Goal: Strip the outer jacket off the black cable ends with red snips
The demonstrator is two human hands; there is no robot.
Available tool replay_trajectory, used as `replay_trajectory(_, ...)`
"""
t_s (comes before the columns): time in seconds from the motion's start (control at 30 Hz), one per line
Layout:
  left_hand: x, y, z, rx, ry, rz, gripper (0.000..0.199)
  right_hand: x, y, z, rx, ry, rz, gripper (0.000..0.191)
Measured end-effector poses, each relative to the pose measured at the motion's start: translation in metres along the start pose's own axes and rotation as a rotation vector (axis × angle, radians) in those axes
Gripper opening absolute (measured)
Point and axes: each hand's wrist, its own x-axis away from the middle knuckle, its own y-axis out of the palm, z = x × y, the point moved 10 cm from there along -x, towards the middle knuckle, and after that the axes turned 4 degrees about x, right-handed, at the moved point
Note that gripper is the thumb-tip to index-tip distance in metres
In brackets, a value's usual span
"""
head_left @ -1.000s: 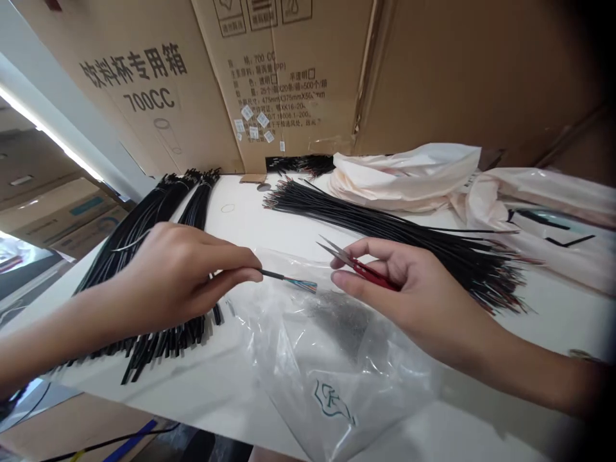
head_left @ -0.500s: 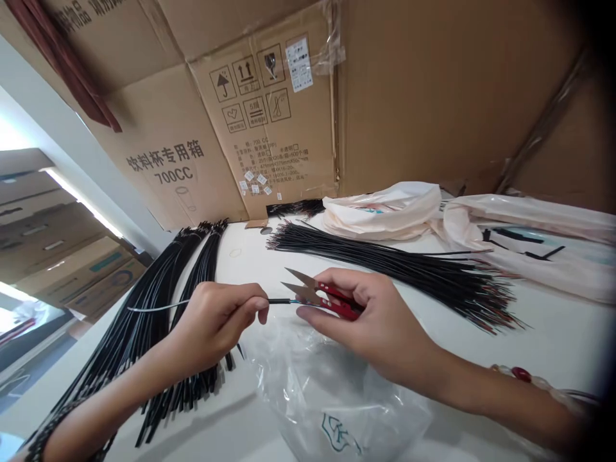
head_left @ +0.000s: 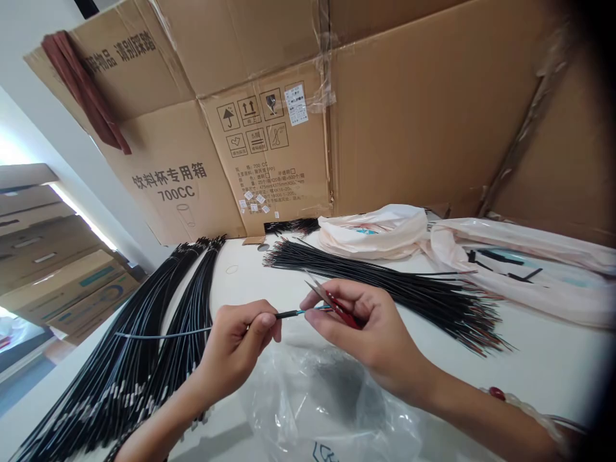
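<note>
My left hand (head_left: 245, 337) pinches a black cable (head_left: 287, 314) near its end; the cable's other part sticks out behind the hand to the left. Thin blue and white inner wires show at the stripped end, reaching to my right hand (head_left: 366, 321). That hand is closed round red-handled thread snips (head_left: 339, 309), whose pointed blades look nearly together and angle up to the left. Its thumb and fingertip meet at the wires; whether they pinch them is hard to make out. Below both hands lies a clear plastic bag (head_left: 332, 398).
Bundles of black cables (head_left: 144, 333) lie at the left of the white table (head_left: 240, 256). Another bundle (head_left: 385, 282) lies at the right, behind my right hand. Pale plastic bags (head_left: 375, 231) rest along the back, against tall cardboard (head_left: 269, 128). A dark red cloth (head_left: 86, 90) hangs over the cardboard.
The snips' blades were spread apart and are now nearly together. My right thumb and fingertip have come together at the wires. The camera view has tilted slightly upward.
</note>
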Motion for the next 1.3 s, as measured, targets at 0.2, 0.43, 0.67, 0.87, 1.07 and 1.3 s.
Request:
replay_trajectory(0.2,0.02,-0.012,0.014,-0.303,0.129,0.259,0.023,0.002,-0.002,0.008,-0.048,0.065,0.028,0.023)
replay_trajectory(0.43,0.034,-0.012,0.019,-0.471,0.229,0.319,0.013,0.001,-0.005,0.017,-0.001,0.13,0.068,0.028)
replay_trajectory(0.67,0.031,-0.012,0.008,-0.295,0.106,0.246,0.023,0.001,-0.002,0.014,0.025,0.086,0.044,0.023)
replay_trajectory(0.87,0.027,-0.003,-0.016,-0.017,-0.086,0.123,0.034,0.0,-0.004,0.015,0.048,0.053,0.047,0.019)
replay_trajectory(1.07,0.027,0.006,-0.033,0.164,-0.237,0.032,0.044,-0.002,-0.009,0.015,0.095,0.023,0.089,0.017)
replay_trajectory(1.3,0.029,0.009,-0.041,0.225,-0.297,0.04,0.046,-0.001,-0.012,0.022,0.082,0.07,0.113,0.023)
